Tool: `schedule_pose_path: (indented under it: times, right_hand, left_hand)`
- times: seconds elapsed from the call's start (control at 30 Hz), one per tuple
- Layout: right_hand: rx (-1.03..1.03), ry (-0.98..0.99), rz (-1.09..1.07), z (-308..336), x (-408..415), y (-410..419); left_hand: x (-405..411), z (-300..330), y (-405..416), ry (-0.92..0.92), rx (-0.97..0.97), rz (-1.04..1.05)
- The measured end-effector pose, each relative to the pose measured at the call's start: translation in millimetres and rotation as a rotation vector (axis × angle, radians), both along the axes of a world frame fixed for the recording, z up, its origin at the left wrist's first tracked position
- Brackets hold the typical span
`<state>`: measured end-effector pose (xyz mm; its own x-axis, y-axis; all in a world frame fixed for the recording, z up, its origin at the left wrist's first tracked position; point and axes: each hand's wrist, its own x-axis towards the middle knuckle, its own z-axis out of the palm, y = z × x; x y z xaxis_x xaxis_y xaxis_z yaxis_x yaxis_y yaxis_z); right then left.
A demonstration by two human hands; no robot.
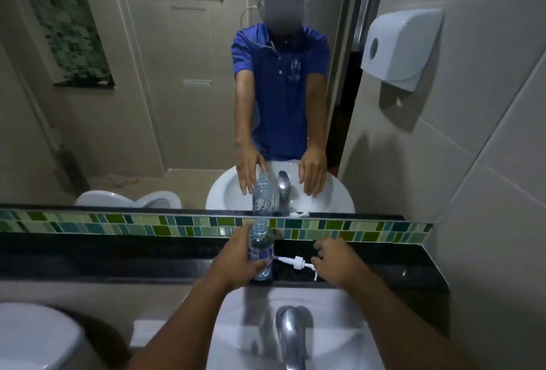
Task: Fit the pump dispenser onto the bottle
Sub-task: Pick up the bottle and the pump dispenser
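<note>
A person's left hand (236, 263) wraps around a clear plastic bottle (261, 251) standing upright on the black stone ledge (118, 254) behind a white sink (339, 325). The white pump dispenser (295, 262) lies on its side on the ledge just right of the bottle, while the right hand (336, 263) hovers beside it, fingers loosely spread and empty.

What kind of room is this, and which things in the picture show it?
Most likely a small bathroom or washroom. A white sink with a metal tap stands below a wall mirror, a toilet is at the lower left, and a white paper dispenser hangs on the tiled wall.
</note>
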<state>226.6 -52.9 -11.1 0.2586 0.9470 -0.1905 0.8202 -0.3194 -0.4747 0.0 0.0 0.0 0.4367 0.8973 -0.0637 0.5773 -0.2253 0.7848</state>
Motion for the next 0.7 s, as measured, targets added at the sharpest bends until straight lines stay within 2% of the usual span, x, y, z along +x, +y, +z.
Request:
schedule_pose_path:
  times: [0.07, 0.3, 0.47, 0.53, 0.7]
  right_hand:
    - [-0.002, 0.002, -0.043, -13, -1, 5]
    - [0.050, 0.036, -0.042, -65, -11, 24]
    - [0.107, -0.118, -0.031, -81, -19, 36]
    - [0.145, -0.066, -0.041, -83, -20, 39]
    - [0.330, 0.229, -0.177, -67, -12, 34]
  left_hand:
    - [4, -14, 8, -0.070, -0.036, 0.035]
    - [15, -54, 26, -0.142, -0.054, 0.146]
    - [18, -67, 38, -0.174, -0.048, 0.142]
    - [18, -68, 42, -0.170, -0.042, 0.134]
    - [17, -64, 39, -0.172, -0.036, 0.149]
